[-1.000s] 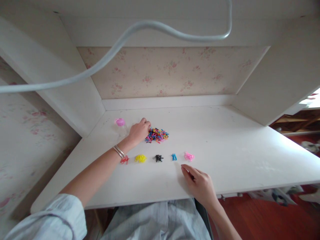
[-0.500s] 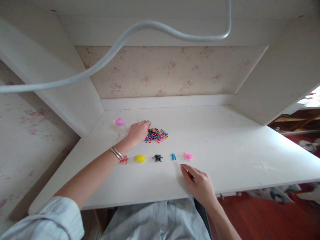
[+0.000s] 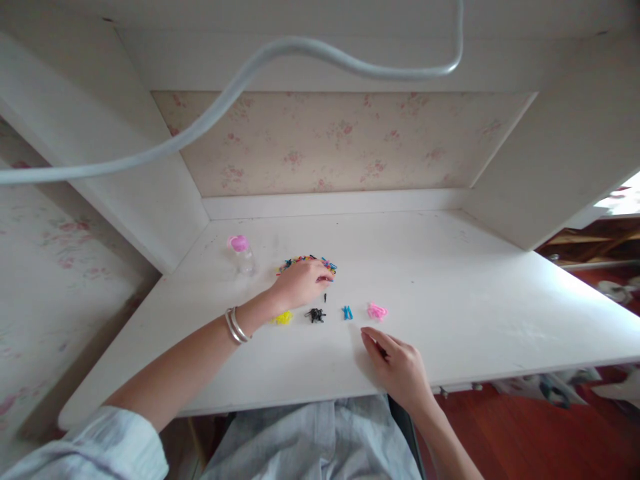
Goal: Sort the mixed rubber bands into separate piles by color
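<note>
My left hand [image 3: 304,283] is over the front of the mixed pile of small coloured bands [image 3: 305,259], its fingertips pinched on a tiny blue band [image 3: 331,280]. One black piece [image 3: 325,298] lies alone just below those fingers. In a row nearer me are a yellow group [image 3: 283,318], a black group [image 3: 315,315], a blue pair [image 3: 347,313] and a pink group [image 3: 377,311]. My left wrist and forearm hide the spot left of the yellow group. My right hand [image 3: 395,360] rests below the pink group, fingers curled together; anything inside is hidden.
A clear bottle [image 3: 246,260] with a pink lid stands behind and left of the pile on the white desk [image 3: 450,293]. A thick white cable [image 3: 295,45] crosses the upper view. Side panels and a papered back wall enclose the desk.
My left hand has moved right and towards me across the pile. A single black piece now lies in front of the pile. My forearm now covers the red group. My right hand has not moved.
</note>
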The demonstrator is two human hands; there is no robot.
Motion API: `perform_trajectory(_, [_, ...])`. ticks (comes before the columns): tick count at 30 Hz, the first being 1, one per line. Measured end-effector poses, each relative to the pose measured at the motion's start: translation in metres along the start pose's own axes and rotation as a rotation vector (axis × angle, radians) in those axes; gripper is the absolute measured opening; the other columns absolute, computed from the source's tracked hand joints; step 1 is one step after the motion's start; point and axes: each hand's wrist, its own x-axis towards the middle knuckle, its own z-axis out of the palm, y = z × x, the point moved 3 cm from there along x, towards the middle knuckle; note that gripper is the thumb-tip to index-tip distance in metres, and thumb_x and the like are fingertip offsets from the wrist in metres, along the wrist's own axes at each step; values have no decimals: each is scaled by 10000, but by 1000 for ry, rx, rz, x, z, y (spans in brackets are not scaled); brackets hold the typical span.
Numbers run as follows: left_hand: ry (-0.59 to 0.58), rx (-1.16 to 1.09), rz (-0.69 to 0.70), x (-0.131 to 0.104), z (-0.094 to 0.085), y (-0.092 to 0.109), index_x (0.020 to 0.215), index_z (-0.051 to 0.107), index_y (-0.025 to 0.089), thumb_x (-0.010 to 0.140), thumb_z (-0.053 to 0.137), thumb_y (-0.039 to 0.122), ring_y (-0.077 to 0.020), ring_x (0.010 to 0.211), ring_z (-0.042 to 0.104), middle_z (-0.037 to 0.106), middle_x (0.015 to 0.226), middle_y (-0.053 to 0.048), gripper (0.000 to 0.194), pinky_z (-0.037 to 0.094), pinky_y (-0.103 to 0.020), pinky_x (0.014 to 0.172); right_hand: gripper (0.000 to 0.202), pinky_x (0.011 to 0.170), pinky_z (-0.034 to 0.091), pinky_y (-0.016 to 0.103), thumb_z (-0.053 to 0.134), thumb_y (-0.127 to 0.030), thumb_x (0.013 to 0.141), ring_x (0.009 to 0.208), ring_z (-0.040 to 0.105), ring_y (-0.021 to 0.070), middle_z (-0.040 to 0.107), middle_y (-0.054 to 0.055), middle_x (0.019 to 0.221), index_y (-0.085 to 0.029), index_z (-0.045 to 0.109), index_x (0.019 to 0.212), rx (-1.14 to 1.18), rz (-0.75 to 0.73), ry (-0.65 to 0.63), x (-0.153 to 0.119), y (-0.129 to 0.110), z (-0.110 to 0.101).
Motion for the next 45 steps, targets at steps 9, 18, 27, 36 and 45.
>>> perform_trajectory(9, [-149, -28, 131, -5, 32, 19, 903, 723, 284, 856, 521, 262, -131, 908, 623, 706, 940, 28, 208, 458, -228, 810, 326, 580, 432, 176, 416, -345, 917, 628, 648, 115, 726, 40, 818, -217, 709, 976, 3, -10, 1, 0, -1, -1])
perform_trajectory(18, [-229, 104, 235, -7, 47, 26, 878, 722, 339, 849, 506, 255, -131, 820, 648, 717, 939, 58, 234, 465, -237, 710, 314, 578, 422, 172, 422, -330, 918, 619, 645, 110, 724, 35, 800, -216, 712, 959, 3, -17, 5, 1, -2, -1])
perform_trajectory(27, [-183, 74, 113, -7, 32, 12, 1016, 690, 308, 861, 448, 193, -142, 955, 624, 675, 1074, 20, 310, 469, -243, 824, 307, 610, 445, 170, 428, -325, 912, 644, 652, 115, 725, 39, 829, -215, 709, 969, 6, -22, 7, 0, 0, 1])
perform_trajectory(36, [-301, 183, 151, -17, 34, 8, 920, 706, 360, 784, 451, 97, -171, 884, 631, 606, 1117, 10, 391, 462, -267, 702, 297, 610, 433, 175, 427, -327, 922, 669, 662, 124, 727, 29, 852, -226, 700, 977, -16, -15, -14, 0, -2, 0])
perform_trajectory(45, [-293, 211, 109, -30, 22, 5, 908, 703, 331, 784, 469, 117, -152, 773, 626, 617, 1089, 14, 341, 459, -264, 647, 334, 601, 422, 180, 408, -359, 923, 637, 638, 119, 718, 44, 822, -219, 707, 973, -5, -11, -17, 0, -2, 1])
